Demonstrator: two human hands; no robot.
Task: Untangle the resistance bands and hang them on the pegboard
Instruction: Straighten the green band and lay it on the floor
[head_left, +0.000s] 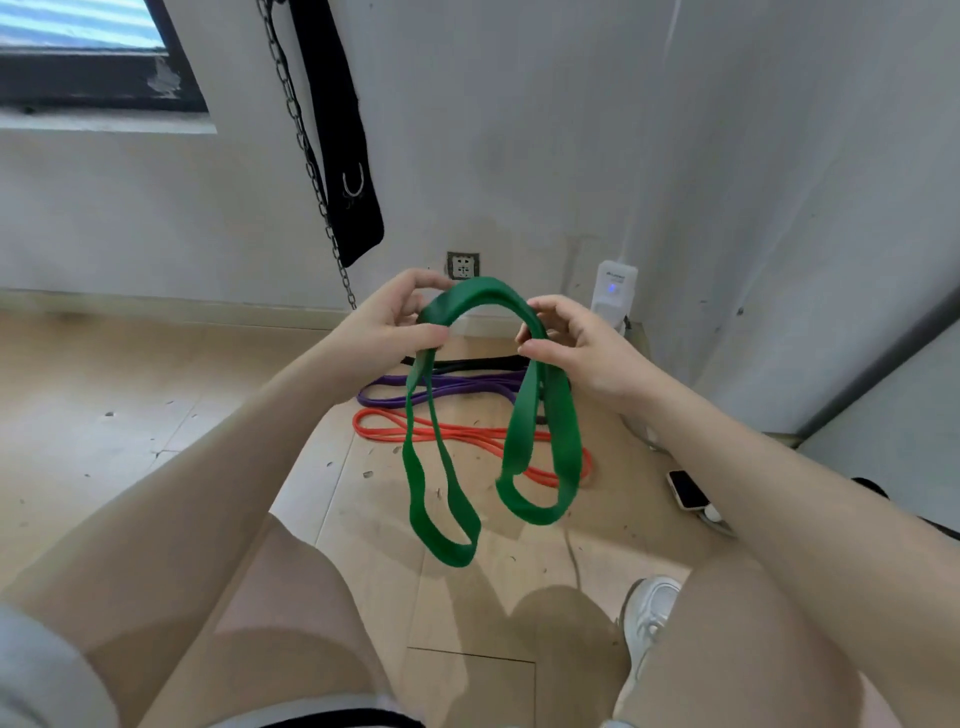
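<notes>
Wooden floor (130, 415) below, white wall (519, 130) behind with a black strap (343, 145) and chain (306, 150) hanging. Green band (485, 301) held up in mid-air, arched between both hands, two loops dangling. Left hand (395, 322) curled round the arch's left end, right hand (576, 343) pinching the right end. Purple band (447, 389), red band (457, 434), black band (472, 362) lie on floor near wall. Phone (688, 489) at right.
</notes>
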